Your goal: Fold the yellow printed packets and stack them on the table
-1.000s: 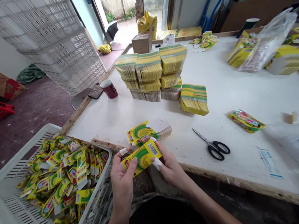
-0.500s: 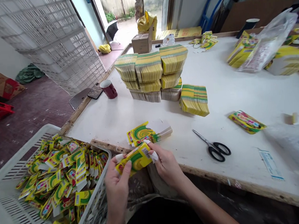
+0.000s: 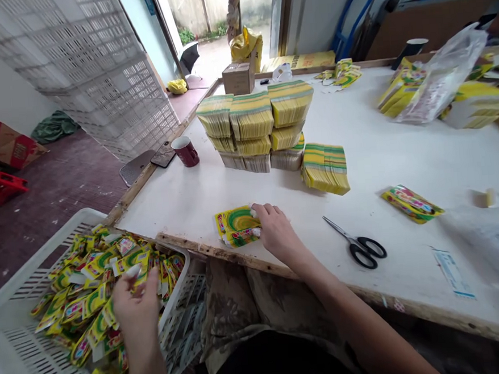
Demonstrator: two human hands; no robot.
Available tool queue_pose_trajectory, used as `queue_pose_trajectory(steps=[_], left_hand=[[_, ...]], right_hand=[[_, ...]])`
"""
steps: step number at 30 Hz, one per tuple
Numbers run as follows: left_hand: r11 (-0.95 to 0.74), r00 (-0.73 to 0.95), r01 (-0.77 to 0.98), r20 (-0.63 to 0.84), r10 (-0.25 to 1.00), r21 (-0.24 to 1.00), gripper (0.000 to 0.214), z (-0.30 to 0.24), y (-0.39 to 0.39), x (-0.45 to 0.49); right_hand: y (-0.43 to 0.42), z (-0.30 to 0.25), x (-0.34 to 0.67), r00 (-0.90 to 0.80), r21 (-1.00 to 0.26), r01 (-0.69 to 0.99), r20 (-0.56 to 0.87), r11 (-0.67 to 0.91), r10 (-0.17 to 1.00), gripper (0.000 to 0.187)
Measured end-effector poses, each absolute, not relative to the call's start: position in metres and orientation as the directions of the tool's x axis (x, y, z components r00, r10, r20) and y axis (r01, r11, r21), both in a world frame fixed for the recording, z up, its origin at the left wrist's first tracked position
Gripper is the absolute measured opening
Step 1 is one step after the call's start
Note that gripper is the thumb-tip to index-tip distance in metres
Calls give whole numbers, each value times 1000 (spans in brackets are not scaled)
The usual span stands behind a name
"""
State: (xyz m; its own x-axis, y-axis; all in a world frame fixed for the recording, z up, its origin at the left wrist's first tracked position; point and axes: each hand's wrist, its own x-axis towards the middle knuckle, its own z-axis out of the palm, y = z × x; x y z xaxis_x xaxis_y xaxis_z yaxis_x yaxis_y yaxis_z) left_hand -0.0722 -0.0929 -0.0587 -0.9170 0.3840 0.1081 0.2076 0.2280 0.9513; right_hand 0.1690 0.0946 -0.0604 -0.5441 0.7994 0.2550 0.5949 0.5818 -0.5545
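Note:
My left hand hangs over the white plastic crate at the lower left. It is blurred; thumb and fingers look apart with nothing between them, and a white wrap shows on a fingertip. Below it lie many small yellow-green printed boxes. At the table's near edge, my right hand pinches the right end of a small stack of flat yellow-green cartons, its wrapped fingertips pressed on them. The fingers hide that end, so I cannot tell how many cartons they grip.
Banded carton stacks stand mid-table, with one more bundle beside them. Black-handled scissors and a printed packet lie to the right. A maroon mug and a phone are near the left edge. Clear plastic lies far right.
The yellow box that both hands held is gone from them. My left hand has swung left and down over the crate. My right hand has moved up onto the carton stack.

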Motion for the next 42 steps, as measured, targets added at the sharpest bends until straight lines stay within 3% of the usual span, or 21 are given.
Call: queue_pose_trajectory(steps=[2,4,6,9,11,13,17,19,21,23,25,27,30,33,36,38,40,42], left_hand=[[74,-878,39,-1,479,996,46,-67,-74,-41],[-119,-780,-100,-4,626,988,57,-65,-60,-7],[-301,-724,-228,46,688,926,71,-56,-49,24],[-392,-739,-372,-13,674,841,73,-39,-36,57],[-451,-805,-365,-33,592,815,72,-33,-29,67],[-454,-822,-375,-65,565,808,70,-31,-26,68],[-321,-724,-452,-133,676,832,77,-40,-34,65],[-257,-692,-425,-128,711,868,74,-49,-41,65],[-211,-702,-365,-120,702,907,54,-58,-48,63],[-157,-712,-304,-115,693,940,32,-64,-54,55],[-113,-689,-241,-88,720,964,26,-63,-60,42],[-103,-619,-177,-29,785,979,39,-54,-65,26],[-104,-468,-89,50,882,991,84,-31,-72,7],[89,-215,120,-61,975,989,108,-16,-73,9],[233,-28,245,-233,972,941,97,-18,-67,27],[268,-74,267,-257,963,926,81,-24,-62,38],[278,-160,321,-237,958,905,77,-28,-61,45],[257,-180,402,-200,963,879,80,-31,-61,50]], right_hand=[[88,-58,172,-527,-592,570,269,570,806,49],[74,-54,172,-510,-726,454,264,516,819,50],[52,-51,169,-501,-926,172,210,335,839,51],[15,-47,163,-631,-989,-145,85,-9,771,54],[-4,-46,160,-694,-972,-175,10,-155,720,57],[-13,-46,159,-716,-974,-148,-15,-173,698,59],[-5,-49,164,-699,-977,-111,-52,-180,713,48],[5,-50,169,-663,-974,-140,-40,-176,748,39],[13,-50,177,-628,-987,-139,23,-83,777,24],[20,-52,185,-606,-991,-78,133,108,784,11],[26,-53,193,-586,-946,7,258,323,768,14],[31,-51,201,-593,-852,71,383,519,709,24],[35,-41,211,-690,-644,171,462,746,557,32],[29,-30,211,-804,-511,171,422,842,419,18],[20,-29,208,-801,-537,109,451,837,393,22],[17,-35,207,-676,-633,160,489,758,551,40],[17,-43,208,-508,-806,181,414,563,756,62],[18,-50,206,-476,-967,75,178,242,861,66]])
